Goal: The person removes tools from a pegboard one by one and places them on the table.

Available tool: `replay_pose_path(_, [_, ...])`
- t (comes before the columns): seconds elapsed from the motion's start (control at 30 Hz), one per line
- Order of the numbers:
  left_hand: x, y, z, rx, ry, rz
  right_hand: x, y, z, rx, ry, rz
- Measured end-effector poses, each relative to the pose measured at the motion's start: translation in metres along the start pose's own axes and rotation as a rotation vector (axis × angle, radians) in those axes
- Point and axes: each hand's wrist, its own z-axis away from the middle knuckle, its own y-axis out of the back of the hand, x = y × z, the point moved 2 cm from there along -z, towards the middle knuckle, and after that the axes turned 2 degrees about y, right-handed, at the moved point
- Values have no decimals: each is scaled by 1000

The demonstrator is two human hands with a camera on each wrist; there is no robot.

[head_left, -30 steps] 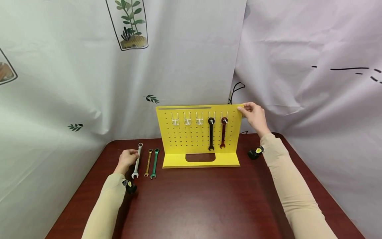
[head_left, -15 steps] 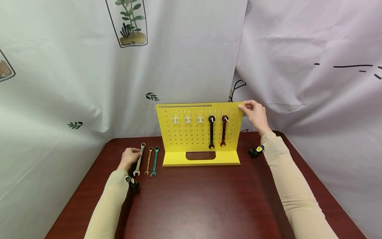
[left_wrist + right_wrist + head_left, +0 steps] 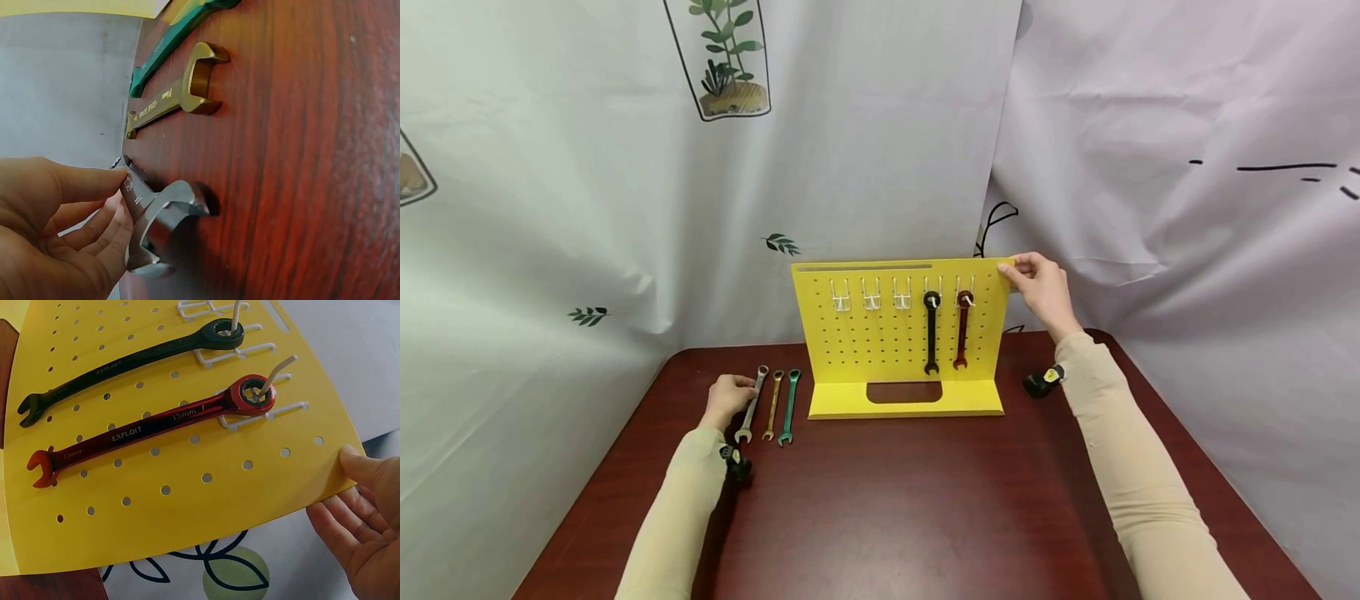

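My left hand [image 3: 727, 400] pinches the silver wrench [image 3: 748, 419] by its shaft at the left of the table; in the left wrist view the silver wrench [image 3: 145, 206] is tilted, its open jaw toward the camera, thumb and fingers on the shaft. To its right lie the gold wrench [image 3: 772, 408] and the green wrench [image 3: 790, 407]. My right hand [image 3: 1043, 292] grips the upper right corner of the yellow pegboard [image 3: 880, 342], thumb in front and fingers behind. On its hooks hang a black wrench [image 3: 119, 367] and a red wrench [image 3: 150, 430] by their ring ends.
Three white hooks [image 3: 872, 302] on the board's left part hold nothing. The board's base [image 3: 842, 403] rests near the back of the dark red table [image 3: 895, 500]. A printed white cloth [image 3: 880, 133] hangs behind and at the sides.
My left hand and the silver wrench have moved slightly right, toward the gold wrench. The right hand keeps its grip on the board. The head view has tilted slightly.
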Motion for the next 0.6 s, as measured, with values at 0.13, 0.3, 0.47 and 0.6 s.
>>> replay_pose_path(0.13, [0,-1,-2,23,9,-18,0,1,1,9,3,15])
replay_pose_path(0.3, [0,0,-1,51,19,-49,0,1,0,10,7,9])
replay_pose_path(0.47, [2,1,0,58,20,-73,0,1,1,10,9,13])
replay_pose_path(0.6, [1,1,1,58,31,-97,0,0,1,8,7,10])
